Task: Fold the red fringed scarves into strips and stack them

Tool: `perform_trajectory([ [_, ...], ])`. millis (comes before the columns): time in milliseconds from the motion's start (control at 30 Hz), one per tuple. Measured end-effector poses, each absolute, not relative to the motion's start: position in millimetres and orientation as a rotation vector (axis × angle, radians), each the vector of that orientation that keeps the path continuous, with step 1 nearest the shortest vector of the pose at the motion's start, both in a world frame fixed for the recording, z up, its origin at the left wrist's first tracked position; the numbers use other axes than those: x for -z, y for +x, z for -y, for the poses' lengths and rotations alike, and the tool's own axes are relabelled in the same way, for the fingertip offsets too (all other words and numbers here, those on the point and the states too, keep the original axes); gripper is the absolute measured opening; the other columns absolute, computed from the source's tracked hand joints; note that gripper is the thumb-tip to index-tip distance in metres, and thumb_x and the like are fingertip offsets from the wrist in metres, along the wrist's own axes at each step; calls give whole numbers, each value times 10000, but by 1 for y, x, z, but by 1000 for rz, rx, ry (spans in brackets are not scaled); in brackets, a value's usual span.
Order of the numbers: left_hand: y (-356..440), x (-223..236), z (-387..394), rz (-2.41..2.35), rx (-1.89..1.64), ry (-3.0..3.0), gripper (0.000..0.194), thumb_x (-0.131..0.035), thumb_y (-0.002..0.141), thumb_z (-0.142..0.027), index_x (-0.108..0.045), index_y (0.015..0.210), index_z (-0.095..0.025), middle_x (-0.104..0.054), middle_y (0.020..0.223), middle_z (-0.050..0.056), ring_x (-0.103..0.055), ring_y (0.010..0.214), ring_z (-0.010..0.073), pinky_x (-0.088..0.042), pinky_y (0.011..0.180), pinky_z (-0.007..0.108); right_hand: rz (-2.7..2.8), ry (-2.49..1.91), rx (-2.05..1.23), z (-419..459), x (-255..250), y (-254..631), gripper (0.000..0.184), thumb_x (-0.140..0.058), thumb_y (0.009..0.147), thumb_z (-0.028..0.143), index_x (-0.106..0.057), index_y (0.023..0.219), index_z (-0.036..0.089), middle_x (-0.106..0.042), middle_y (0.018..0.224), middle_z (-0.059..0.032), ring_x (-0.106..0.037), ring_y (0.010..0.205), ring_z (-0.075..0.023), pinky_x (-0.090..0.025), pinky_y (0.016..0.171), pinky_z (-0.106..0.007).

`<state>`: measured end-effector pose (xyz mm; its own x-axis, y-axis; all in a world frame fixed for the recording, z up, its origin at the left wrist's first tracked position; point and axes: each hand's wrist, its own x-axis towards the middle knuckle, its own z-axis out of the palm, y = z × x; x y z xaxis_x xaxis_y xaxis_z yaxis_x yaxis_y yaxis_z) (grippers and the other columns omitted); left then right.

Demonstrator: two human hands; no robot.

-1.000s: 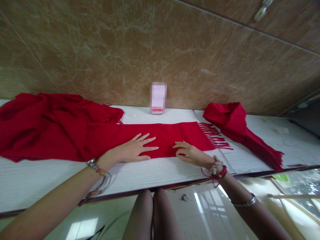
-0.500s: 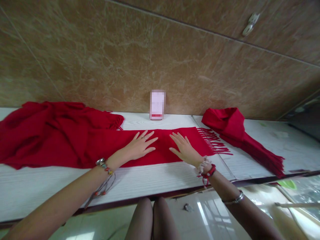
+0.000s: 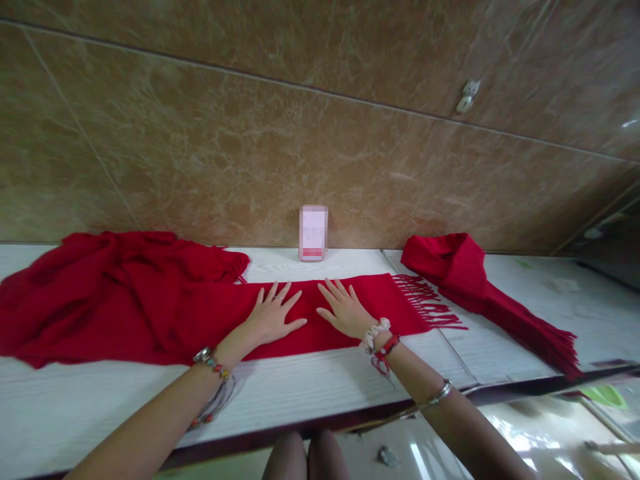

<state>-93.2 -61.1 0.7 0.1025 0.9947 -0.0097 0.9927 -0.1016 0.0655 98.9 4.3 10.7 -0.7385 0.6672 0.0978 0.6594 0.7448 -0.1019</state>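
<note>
In the head view, a red scarf [image 3: 381, 303] lies along a white table [image 3: 300, 387], flat toward its fringe [image 3: 429, 307] and running into a rumpled heap [image 3: 100, 293] at the left. The left hand [image 3: 273, 319] and right hand [image 3: 346, 312] lie palm-down on the flat stretch, fingers spread, gripping nothing. The cloth looks light, soft and easily creased; the corners beside the fringe seem the best hold.

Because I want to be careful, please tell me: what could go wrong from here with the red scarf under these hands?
The beaded bracelet near the left hand might snag the red scarf. Its fringe may tangle with the folded scarf close beside it.
</note>
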Motion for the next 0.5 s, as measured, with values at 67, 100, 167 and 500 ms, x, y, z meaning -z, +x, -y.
perform_trajectory([
  [67, -96, -1, 63, -2104, -47, 2252, 692, -307, 792, -636, -287, 1348, -224, -201, 1423, 118, -130, 1287, 363, -169, 991, 529, 2853, -1073, -108, -7, -8, 95, 565, -300, 869, 479, -293, 1344, 174, -242, 1415, -112, -172, 1286, -320, -205, 982, -577],
  [100, -98, -1, 63, -2128, -46, 2232, 686, -295, 795, -638, -290, 1347, -230, -204, 1423, 114, -134, 1285, 366, -174, 989, 529, 2863, -1081, -103, -8, -6, 95, 560, -299, 870, 478, -301, 1342, 176, -250, 1413, -109, -182, 1282, -325, -207, 982, -575],
  [167, -103, -1, 65, -2196, -39, 2173, 681, -278, 798, -641, -290, 1346, -236, -200, 1424, 111, -140, 1281, 375, -182, 980, 540, 2873, -1092, -83, -9, -4, 98, 556, -300, 874, 466, -310, 1338, 159, -260, 1408, -118, -192, 1279, -325, -216, 990, -552],
  [500, -106, -3, 67, -2279, -6, 2127, 686, -270, 818, -592, -277, 1353, -162, -166, 1423, 142, -138, 1284, 369, -182, 974, 563, 2861, -940, -97, 0, -4, 49, 491, -277, 897, 369, -307, 1334, 145, -269, 1406, -108, -193, 1292, -256, -215, 1014, -503],
])
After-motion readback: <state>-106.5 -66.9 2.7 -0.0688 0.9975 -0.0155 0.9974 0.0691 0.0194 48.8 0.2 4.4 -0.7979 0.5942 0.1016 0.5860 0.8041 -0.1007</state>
